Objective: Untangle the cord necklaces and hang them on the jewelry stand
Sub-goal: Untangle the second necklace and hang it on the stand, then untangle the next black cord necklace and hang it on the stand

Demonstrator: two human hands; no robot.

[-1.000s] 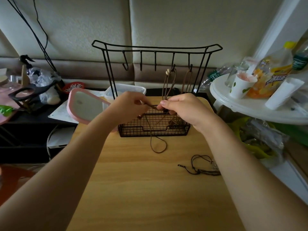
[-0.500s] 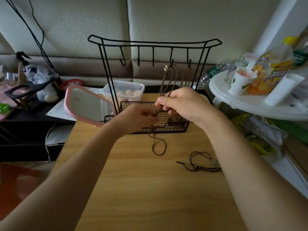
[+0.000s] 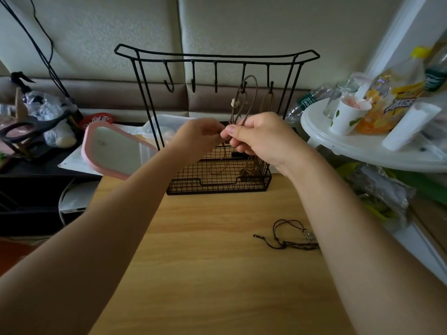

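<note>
Brown cord necklace [image 3: 251, 93] pinched between left hand [image 3: 198, 136] and right hand [image 3: 261, 139].

- A pink-framed mirror [image 3: 113, 151] is propped at the wooden table's [image 3: 217, 262] left edge.
- A clear plastic container [image 3: 167, 123] is set just beside it.
- A paper cup [image 3: 347, 116] and a yellow-capped bottle [image 3: 396, 93] are kept on a white round table [image 3: 362, 153].
</note>
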